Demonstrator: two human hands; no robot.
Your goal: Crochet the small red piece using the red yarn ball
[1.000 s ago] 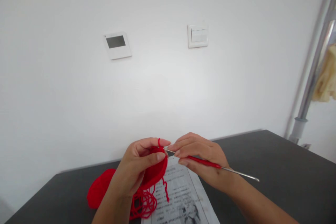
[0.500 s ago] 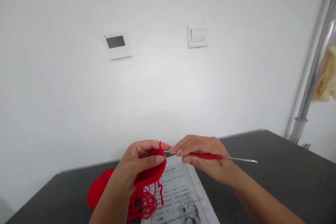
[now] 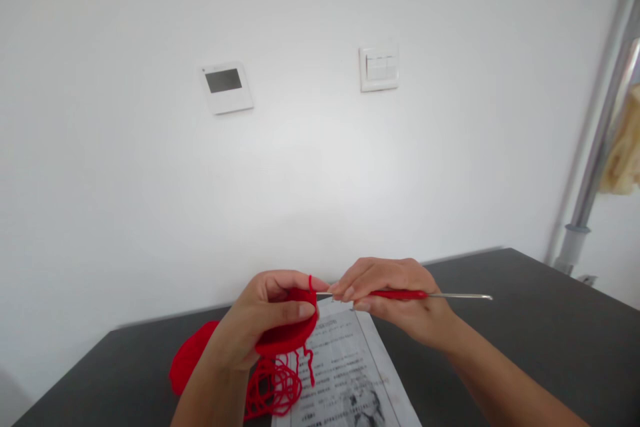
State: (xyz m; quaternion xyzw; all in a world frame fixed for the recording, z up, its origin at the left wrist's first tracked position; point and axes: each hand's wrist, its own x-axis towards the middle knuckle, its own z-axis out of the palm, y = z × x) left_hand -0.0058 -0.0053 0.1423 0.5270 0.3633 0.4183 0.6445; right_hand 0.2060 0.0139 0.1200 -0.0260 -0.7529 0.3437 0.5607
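Note:
My left hand [image 3: 267, 313] pinches a piece of red crochet work [image 3: 290, 335] between thumb and fingers, with a strand of red yarn looped over its index finger. In my right hand [image 3: 395, 297] is a crochet hook [image 3: 400, 294] with a red grip and metal ends, held from above. Its left tip meets the edge of the crochet work near my left fingertips; the exact stitch is too small to make out. The hook's other end sticks out to the right, past my hand. A short yarn tail hangs below the work.
A red ball of yarn [image 3: 193, 357] lies behind my left forearm, with loose tangled yarn [image 3: 274, 387] beside it. Under my hands a printed sheet [image 3: 345, 360] rests on the dark table [image 3: 500, 320]. The white wall [image 3: 310, 167] rises directly behind the table.
The hook has tilted from sloping down at its right end to nearly level. Both hands keep their grips, and the whole view has shifted slightly.

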